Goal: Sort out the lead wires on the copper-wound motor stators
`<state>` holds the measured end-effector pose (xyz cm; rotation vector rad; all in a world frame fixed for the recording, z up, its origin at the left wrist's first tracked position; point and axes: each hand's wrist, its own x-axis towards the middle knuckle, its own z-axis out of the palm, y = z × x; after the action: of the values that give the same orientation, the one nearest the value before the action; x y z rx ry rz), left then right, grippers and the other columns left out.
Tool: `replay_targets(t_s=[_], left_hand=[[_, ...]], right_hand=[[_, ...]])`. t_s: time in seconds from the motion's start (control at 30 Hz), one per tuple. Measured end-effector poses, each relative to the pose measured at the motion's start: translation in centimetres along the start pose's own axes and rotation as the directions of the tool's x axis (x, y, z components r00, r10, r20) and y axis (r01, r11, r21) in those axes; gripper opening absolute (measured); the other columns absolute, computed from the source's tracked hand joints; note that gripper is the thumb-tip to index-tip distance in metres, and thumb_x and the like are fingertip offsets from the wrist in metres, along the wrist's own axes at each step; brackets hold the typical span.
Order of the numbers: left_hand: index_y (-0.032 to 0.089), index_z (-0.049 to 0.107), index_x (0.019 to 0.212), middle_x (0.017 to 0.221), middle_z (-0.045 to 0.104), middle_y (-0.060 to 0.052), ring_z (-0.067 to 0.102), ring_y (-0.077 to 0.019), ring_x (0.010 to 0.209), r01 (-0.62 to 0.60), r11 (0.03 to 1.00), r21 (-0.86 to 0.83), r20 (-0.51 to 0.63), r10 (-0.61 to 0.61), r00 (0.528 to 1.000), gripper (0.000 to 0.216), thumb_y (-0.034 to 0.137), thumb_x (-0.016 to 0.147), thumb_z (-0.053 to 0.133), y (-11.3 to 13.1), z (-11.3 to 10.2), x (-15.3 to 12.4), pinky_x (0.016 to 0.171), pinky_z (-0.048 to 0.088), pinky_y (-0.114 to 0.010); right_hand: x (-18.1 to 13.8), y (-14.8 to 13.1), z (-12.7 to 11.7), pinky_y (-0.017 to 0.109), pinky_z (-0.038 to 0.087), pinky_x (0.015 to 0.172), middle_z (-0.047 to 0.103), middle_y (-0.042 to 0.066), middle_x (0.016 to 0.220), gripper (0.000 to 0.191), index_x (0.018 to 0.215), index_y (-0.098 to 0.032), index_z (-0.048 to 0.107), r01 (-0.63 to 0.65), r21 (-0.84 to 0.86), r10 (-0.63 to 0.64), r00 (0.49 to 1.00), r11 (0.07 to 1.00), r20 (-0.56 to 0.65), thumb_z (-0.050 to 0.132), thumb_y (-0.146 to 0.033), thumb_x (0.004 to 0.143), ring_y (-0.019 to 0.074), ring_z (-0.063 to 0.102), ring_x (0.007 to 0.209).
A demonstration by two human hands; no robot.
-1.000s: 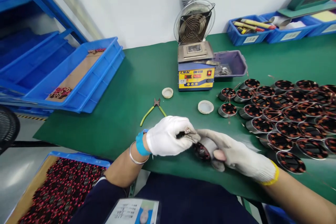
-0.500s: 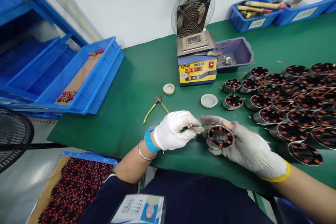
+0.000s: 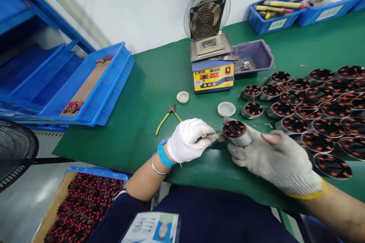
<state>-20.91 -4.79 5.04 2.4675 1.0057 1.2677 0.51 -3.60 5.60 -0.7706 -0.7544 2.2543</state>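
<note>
My right hand (image 3: 273, 157), in a greyish knitted glove with a yellow cuff, grips a motor stator (image 3: 236, 134). A silver metal sleeve surrounds its copper windings, and its open face is tilted up and to the left. Thin copper wire ends stick out on both sides of it. Just left of the stator, my left hand (image 3: 191, 140), in a white glove, is closed in a pinch; what its fingertips hold is too small to make out. Green-handled cutting pliers (image 3: 171, 110) lie opened on the green table (image 3: 137, 98) beyond my left hand.
Many similar stators (image 3: 309, 111) stand in rows at the right. A yellow-and-blue solder pot (image 3: 213, 78) stands at the back, beside a purple bin (image 3: 266, 55). Two small white dishes, a nearer one (image 3: 226, 109) and a farther one (image 3: 183, 97), sit before it. Blue crates (image 3: 110, 79) are left.
My right hand has turned the stator, so its silver side now shows, and its thumb has lifted off the rim. My left hand stays pinched in nearly the same place.
</note>
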Motion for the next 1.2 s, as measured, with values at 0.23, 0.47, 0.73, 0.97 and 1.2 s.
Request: replay_targets(t_s=[0.23,0.47,0.73,0.97,1.2], left_hand=[[0.019,0.062,0.096,0.079,0.069,-0.003,0.059,-0.0149,0.067,-0.081,0.96,0.27,0.19,0.029,0.981,0.02,0.025,0.098,0.043,0.1,-0.4,-0.5,0.064,0.044,-0.03],[0.016,0.064,0.088,0.068,0.062,-0.001,0.047,-0.0152,0.059,-0.258,0.804,0.535,0.136,0.22,0.966,0.011,0.02,0.094,0.056,1.5,-0.1,0.0,0.056,0.028,-0.032],[0.021,0.057,0.078,0.071,0.065,-0.003,0.057,-0.0143,0.06,0.524,0.78,-0.343,-0.146,-0.595,0.79,0.04,0.056,0.095,0.047,0.7,-0.5,-0.5,0.057,0.045,-0.028],[0.014,0.063,0.082,0.069,0.069,-0.007,0.058,-0.0111,0.049,0.891,0.044,-0.452,0.682,-0.627,0.377,0.063,0.077,0.077,0.058,-0.6,0.0,0.9,0.04,0.037,-0.022],[0.016,0.057,0.079,0.068,0.067,-0.002,0.056,-0.0071,0.05,0.856,0.1,-0.508,0.629,-0.635,0.448,0.042,0.054,0.074,0.074,0.3,0.1,0.8,0.042,0.039,-0.018]], right_hand=[[0.6,0.8,-0.9,0.028,0.048,0.05,0.068,0.003,0.079,0.047,0.088,-0.023,0.06,-0.038,-0.115,0.039,0.999,0.993,0.005,0.079,-0.061,0.066,0.0132,0.055,0.054],[1.6,1.4,-1.0,0.041,0.062,0.07,0.071,0.007,0.088,0.039,0.092,-0.023,0.066,0.065,-0.127,-0.086,0.982,0.99,-0.168,0.077,-0.052,0.07,0.0249,0.07,0.082],[1.1,1.5,-0.7,0.031,0.058,0.053,0.067,0.002,0.078,0.061,0.105,-0.023,0.06,0.11,-0.265,-0.18,0.95,0.958,-0.256,0.081,-0.063,0.064,0.0166,0.065,0.06],[0.3,1.2,-1.0,0.027,0.059,0.056,0.074,0.01,0.102,0.05,0.111,-0.026,0.062,0.412,-0.663,-0.641,0.756,0.625,-0.133,0.078,-0.056,0.075,0.0202,0.073,0.079],[0.0,1.5,-1.9,0.033,0.063,0.078,0.071,0.01,0.111,0.04,0.111,-0.027,0.063,0.494,-0.734,-0.733,0.681,0.466,-0.007,0.078,-0.042,0.078,0.022,0.073,0.097]])
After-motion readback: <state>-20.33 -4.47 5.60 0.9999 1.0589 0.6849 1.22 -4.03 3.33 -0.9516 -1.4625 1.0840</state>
